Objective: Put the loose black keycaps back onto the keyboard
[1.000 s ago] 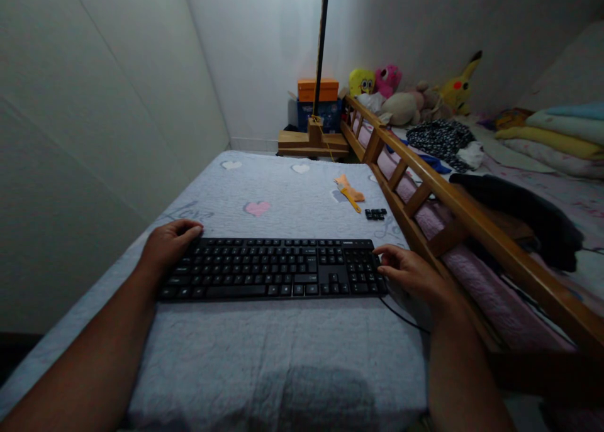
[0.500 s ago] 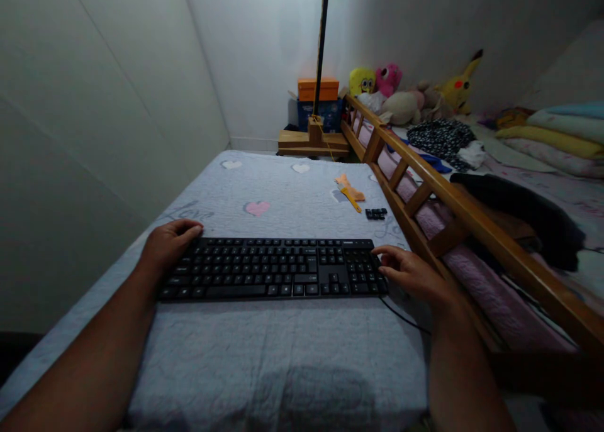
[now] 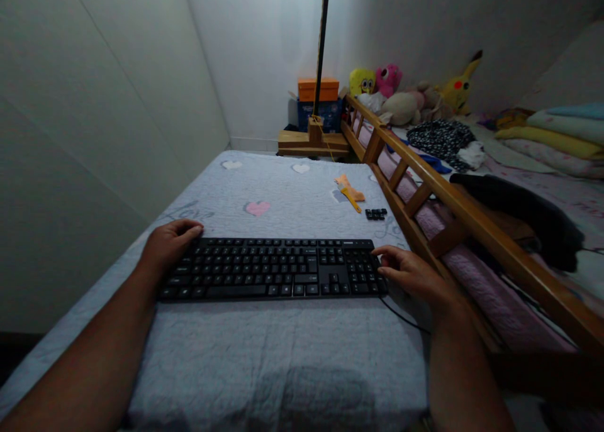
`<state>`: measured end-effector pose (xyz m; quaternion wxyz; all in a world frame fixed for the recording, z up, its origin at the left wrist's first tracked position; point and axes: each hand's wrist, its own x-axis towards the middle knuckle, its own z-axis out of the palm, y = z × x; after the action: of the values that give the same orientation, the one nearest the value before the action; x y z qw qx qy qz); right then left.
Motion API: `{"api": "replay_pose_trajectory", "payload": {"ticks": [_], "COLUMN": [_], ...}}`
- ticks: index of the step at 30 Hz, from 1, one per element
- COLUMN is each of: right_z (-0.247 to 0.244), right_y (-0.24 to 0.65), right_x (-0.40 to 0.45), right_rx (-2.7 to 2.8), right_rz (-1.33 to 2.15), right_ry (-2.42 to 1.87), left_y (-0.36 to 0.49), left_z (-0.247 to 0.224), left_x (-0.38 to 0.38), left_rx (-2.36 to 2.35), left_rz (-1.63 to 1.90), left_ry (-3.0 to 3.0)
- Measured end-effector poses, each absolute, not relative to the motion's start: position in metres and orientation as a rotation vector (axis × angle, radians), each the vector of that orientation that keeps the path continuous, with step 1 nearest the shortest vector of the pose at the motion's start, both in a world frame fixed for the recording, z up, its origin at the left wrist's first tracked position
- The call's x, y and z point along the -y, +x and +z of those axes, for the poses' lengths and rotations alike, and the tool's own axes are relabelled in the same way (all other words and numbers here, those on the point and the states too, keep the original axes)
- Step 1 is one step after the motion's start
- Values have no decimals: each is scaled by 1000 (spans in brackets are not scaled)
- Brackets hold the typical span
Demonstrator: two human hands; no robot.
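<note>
A black full-size keyboard point(image 3: 264, 268) lies flat across the patterned cloth, its cable point(image 3: 401, 317) leaving near the lower right corner. At its left end, my left hand point(image 3: 170, 243) is closed around the upper corner, thumb along the top edge. My right hand point(image 3: 408, 271) grips the opposite end beside the number pad, with index finger and thumb bent over the edge; its other fingers are mostly hidden. Beyond the keyboard on the right lie several loose black keycaps point(image 3: 376, 214). A yellow-handled brush point(image 3: 352, 199) rests against an orange cloth point(image 3: 353, 188).
A light grey-blue cloth with hearts point(image 3: 283, 350) covers the surface. A wooden bed rail point(image 3: 438, 190) runs along the right, with plush toys point(image 3: 401, 108) and bedding behind. At the far end stand a dark pole point(image 3: 321, 48) on a wooden base and an orange box point(image 3: 318, 89).
</note>
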<state>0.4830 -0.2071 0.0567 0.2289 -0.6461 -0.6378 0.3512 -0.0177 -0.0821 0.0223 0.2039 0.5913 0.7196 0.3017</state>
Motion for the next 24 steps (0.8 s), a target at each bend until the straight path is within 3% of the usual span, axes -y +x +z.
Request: {"api": "replay_pose_trajectory", "payload": {"ticks": [17, 24], "right_z": [55, 47], "right_y": [485, 492], "right_x": [209, 209], "right_rx": [1343, 1400], "right_rz": [1410, 1355], "right_ry": [-1515, -1560], "left_y": [-20, -22], "left_z": [17, 16], "left_x": [80, 79], "left_rx": [-1985, -1973], "left_rz": [876, 878], "left_ry": [1654, 1641]}}
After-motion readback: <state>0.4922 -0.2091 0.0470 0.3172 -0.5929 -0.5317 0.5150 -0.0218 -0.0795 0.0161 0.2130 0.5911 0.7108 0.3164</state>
